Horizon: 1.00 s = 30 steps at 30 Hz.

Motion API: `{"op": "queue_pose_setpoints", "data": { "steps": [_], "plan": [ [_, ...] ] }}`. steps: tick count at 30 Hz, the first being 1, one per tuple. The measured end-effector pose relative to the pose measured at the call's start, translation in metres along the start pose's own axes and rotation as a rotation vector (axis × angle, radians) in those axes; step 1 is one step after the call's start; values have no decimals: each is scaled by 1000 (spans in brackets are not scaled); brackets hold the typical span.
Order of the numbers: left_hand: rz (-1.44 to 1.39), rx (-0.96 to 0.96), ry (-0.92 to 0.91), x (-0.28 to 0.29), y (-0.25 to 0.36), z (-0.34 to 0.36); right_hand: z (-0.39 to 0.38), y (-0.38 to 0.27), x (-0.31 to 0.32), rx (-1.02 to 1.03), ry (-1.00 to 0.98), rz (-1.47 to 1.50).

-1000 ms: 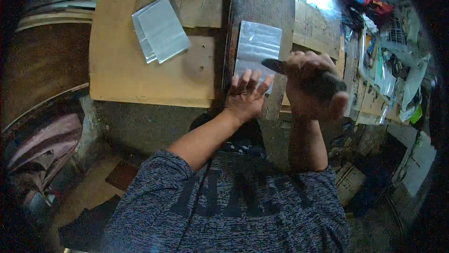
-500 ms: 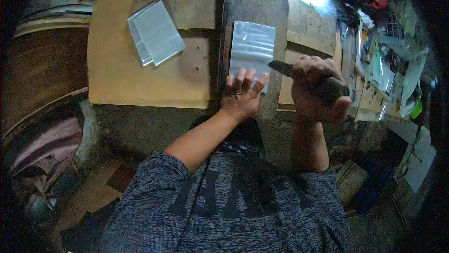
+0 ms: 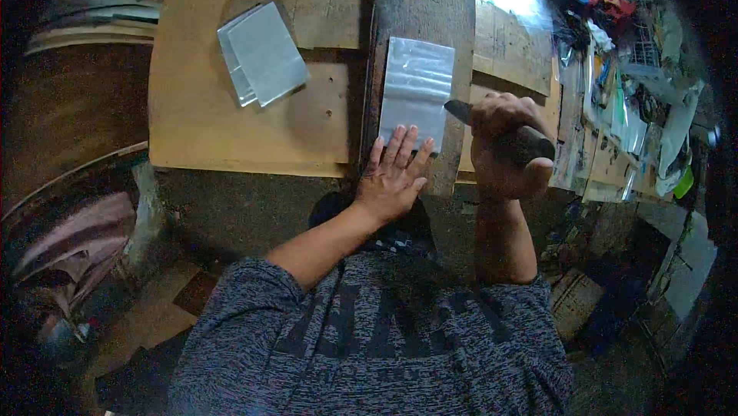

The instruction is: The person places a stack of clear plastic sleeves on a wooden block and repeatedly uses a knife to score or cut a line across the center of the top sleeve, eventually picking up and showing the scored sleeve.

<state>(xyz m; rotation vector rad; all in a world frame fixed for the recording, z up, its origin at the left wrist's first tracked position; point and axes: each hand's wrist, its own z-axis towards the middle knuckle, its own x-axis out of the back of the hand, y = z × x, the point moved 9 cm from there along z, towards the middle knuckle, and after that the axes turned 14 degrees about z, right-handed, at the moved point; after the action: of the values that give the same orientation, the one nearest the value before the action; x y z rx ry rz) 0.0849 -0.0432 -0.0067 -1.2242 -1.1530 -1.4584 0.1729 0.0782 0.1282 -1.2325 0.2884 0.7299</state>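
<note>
A stack of clear plastic bags or sheets [image 3: 417, 89] lies flat on a dark wooden plank [image 3: 425, 1] in front of me. My left hand [image 3: 390, 179] is open, its spread fingertips resting on the near end of that stack. My right hand [image 3: 503, 135] is closed around a knife [image 3: 457, 111] with a dark blade and a thick dark handle. The blade points left, its tip at the right edge of the stack; whether it touches the plastic I cannot tell. Farther left, another pile of clear plastic [image 3: 269, 55] rests at an angle.
A yellowish wooden board [image 3: 231, 135] extends left of the plank, with lighter boards [image 3: 507, 43] on the right. Loose plastic, cloth and a wire basket [image 3: 644, 51] clutter the far right. A pinkish cloth [image 3: 81, 243] lies at the lower left.
My left hand has slid slightly nearer and flattened, its thumb now showing. My right hand with the knife has shifted a little left. The view has moved slightly.
</note>
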Motion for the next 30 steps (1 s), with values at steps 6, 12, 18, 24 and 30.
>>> {"op": "queue_pose_setpoints", "data": {
  "steps": [6, 12, 18, 24, 30],
  "plan": [
    [18, -15, -58, -6, 0, -2, -14, 1, -24, 10, -5, 312],
    [20, -14, -53, -19, 5, -3, -20, 7, -46, -34, 27, 287],
    [-9, -19, -81, -20, 1, -6, -11, 46, -28, -107, -3, 396],
    [15, -16, -63, -9, 2, -2, -13, 26, -26, -96, -29, 187],
    [29, 1, -37, -5, 1, 0, -15, 4, -21, -55, 41, 379]
  ]
}}
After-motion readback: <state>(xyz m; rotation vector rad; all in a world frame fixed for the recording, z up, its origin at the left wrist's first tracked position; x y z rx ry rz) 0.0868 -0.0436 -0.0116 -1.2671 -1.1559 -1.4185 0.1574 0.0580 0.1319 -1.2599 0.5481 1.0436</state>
